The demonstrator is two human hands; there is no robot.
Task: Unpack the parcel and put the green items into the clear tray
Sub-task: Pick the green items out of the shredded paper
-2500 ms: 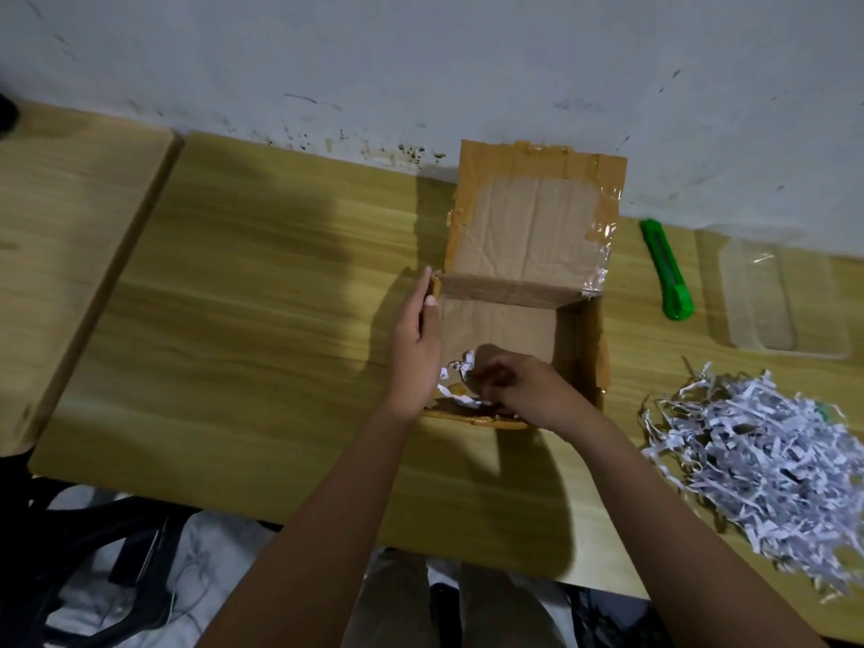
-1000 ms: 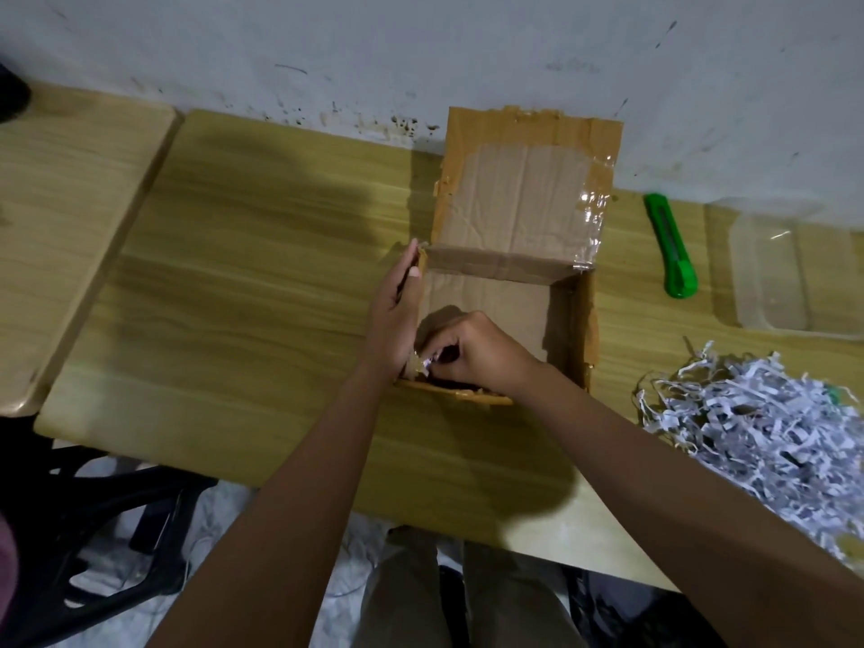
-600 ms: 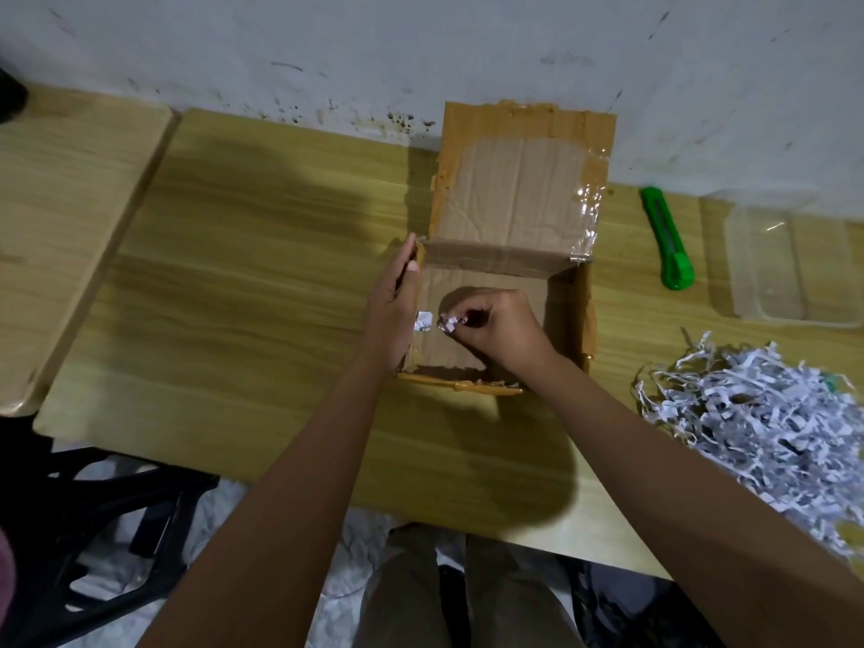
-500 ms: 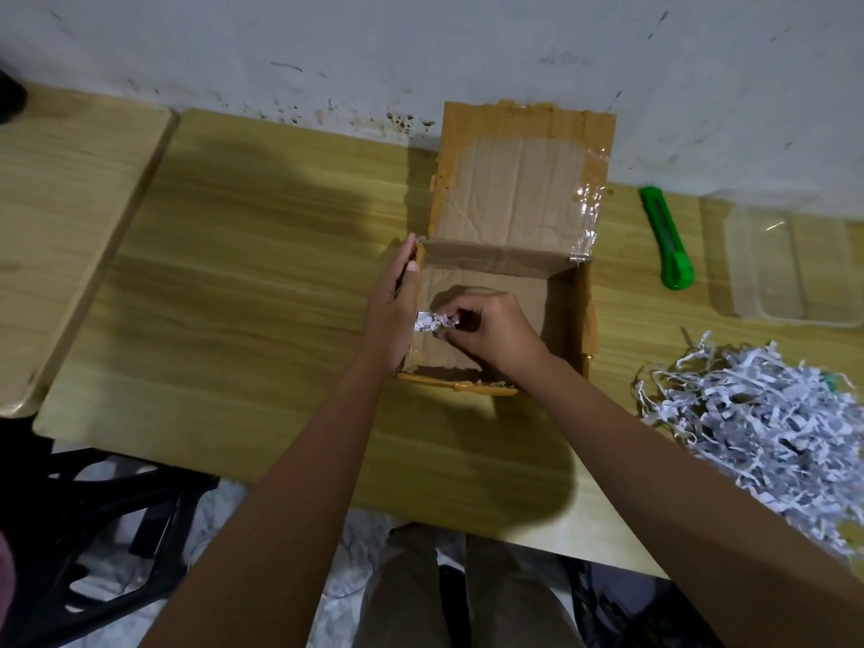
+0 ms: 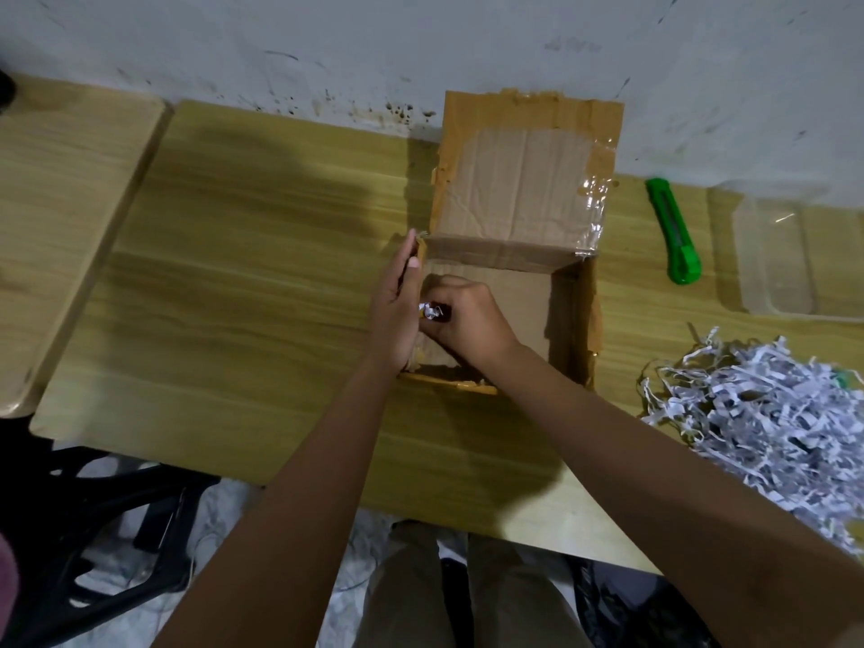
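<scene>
An open cardboard parcel [image 5: 523, 282] stands on the wooden table, its lid flap raised against the wall. My left hand [image 5: 395, 315] lies flat against the parcel's left wall. Inside the box, at its left side, my right hand [image 5: 467, 320] is closed on a small wad of shredded paper [image 5: 430, 311]. The visible box floor is bare cardboard. A clear tray [image 5: 790, 264] sits at the far right by the wall, with nothing visible in it. A green speck [image 5: 841, 380] shows in the big pile of shredded paper [image 5: 766, 427] at the right.
A green utility knife [image 5: 673, 231] lies between the parcel and the tray. A second wooden table [image 5: 61, 217] adjoins on the left. A black chair base [image 5: 93, 544] stands on the floor below the near table edge. The white wall runs right behind the parcel.
My right hand rose from the box's near left corner with a few paper shreds pinched, and now holds them bunched against my left palm. The left hand stayed on the box wall.
</scene>
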